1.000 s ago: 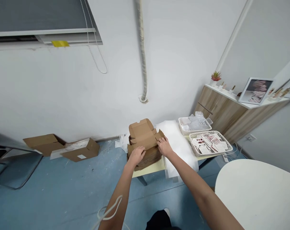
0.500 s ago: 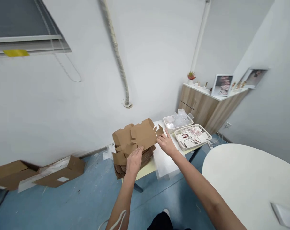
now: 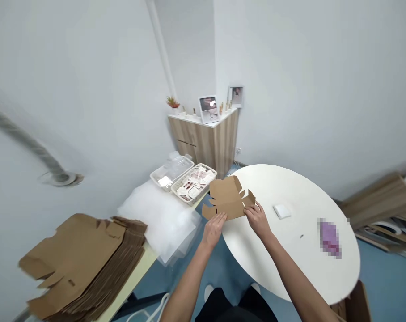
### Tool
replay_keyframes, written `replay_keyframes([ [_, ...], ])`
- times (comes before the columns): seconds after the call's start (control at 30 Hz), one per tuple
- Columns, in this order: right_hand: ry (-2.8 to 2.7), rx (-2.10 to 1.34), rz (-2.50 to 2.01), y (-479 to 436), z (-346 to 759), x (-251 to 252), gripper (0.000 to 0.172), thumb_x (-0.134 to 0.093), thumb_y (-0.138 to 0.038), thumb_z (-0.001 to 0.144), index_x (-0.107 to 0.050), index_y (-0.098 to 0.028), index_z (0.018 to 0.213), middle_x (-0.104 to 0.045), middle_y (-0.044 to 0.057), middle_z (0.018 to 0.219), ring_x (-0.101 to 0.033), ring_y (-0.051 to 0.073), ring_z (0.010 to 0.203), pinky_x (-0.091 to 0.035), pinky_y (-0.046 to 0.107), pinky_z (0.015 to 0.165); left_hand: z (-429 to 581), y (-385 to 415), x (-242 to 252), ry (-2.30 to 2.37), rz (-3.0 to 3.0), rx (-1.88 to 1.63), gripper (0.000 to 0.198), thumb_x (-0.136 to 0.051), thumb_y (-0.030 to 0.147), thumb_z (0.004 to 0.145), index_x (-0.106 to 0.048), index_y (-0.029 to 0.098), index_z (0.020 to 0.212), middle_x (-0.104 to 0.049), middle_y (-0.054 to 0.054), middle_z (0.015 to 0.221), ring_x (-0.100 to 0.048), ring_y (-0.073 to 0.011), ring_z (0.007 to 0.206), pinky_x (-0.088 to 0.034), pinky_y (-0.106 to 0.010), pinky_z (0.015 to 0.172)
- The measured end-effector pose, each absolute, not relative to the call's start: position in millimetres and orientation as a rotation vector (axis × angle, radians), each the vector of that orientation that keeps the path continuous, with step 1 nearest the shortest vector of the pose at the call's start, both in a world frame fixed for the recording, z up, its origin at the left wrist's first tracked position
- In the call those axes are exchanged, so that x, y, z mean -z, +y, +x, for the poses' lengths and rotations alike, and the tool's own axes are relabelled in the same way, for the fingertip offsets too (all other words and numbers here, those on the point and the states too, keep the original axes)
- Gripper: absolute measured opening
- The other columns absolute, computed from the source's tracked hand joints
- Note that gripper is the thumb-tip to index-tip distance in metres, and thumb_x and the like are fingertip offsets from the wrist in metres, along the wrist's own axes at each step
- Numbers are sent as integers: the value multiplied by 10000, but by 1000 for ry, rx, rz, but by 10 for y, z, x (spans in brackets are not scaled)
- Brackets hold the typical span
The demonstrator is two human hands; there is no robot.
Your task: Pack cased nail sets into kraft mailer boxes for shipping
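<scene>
Lead: Off the stack and across the room goes one cardboard blank point(image 3: 229, 201). Half a second ago it was lifting from the pile, and now it sits over the near-left rim of the round white table point(image 3: 290, 264).

Colour: And the stack of blanks point(image 3: 85, 259) is well behind at lower left, on the pale yellow table point(image 3: 136, 279), just beside a heap of clear white sheets point(image 3: 156, 217).

Lead: Take in the room: white walls, blue floor point(image 3: 387, 277), and a wooden cabinet point(image 3: 206, 141) in the corner with picture frames and a small plant on top.

Colour: Two white baskets point(image 3: 193, 183) sit in front of it, one full of small cards, the other of clear packets. On the round table there's a small white square point(image 3: 281, 211) and a blurred purple item point(image 3: 328, 237), both apart from the blank.

Lead: Hands now. The right hand point(image 3: 258, 220) is clamped on the blank's near right edge, fingers pinching the card.

Colour: The left hand point(image 3: 215, 229) is looser, with fingers stretched out and the tips touching the near left edge, not wrapped around it as far as one can see.

Lead: The blank is flat and unfolded, its far flaps pointing toward the baskets. Whether it rests on the tabletop, one cannot tell.
</scene>
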State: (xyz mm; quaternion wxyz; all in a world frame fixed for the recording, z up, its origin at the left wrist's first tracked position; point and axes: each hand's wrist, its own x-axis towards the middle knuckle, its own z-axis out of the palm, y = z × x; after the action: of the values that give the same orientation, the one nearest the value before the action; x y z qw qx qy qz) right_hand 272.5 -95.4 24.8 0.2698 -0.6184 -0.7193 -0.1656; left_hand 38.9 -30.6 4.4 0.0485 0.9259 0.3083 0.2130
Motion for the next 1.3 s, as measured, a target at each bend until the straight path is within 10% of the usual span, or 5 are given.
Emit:
replay_keyframes([
  [0.4,-1933,39,-2073,-2103,3508,935,303,-438,-57,883,-674,-241,836,-694,33,857,-551,198,867,-280,430,1051,1378,-683,1146,557,2794,-231,442,-350,7,882,-625,176,1183,-672,-68,1216,-607,-163,1158,-405,-438,1083],
  [0.83,-1970,-469,-2298,-1901,3485,892,327,-407,-127,911,-725,-203,910,-647,89,941,-545,219,947,-327,388,986,1539,-636,1144,519,2762,-167,337,-385,67,892,-649,185,1065,-681,-84,1106,-639,-205,1029,-479,-429,984],
  [1.1,-1887,-619,-2385,-1746,3450,790,304,-434,-140,880,-728,-179,947,-678,109,994,-567,234,1000,-313,372,982,1883,-702,1126,564,2861,-30,523,-441,286,934,-361,234,1448,-273,-119,1558,-231,-299,1436,-213,-601,1131],
  [1.3,-1643,-680,-2416,-1606,3499,687,180,-518,-253,838,-681,-178,832,-681,85,934,-569,238,954,-330,378,946,1911,-663,1219,540,2893,-10,538,-418,315,949,-314,260,1474,-231,-123,1572,-191,-304,1448,-158,-648,1119],
])
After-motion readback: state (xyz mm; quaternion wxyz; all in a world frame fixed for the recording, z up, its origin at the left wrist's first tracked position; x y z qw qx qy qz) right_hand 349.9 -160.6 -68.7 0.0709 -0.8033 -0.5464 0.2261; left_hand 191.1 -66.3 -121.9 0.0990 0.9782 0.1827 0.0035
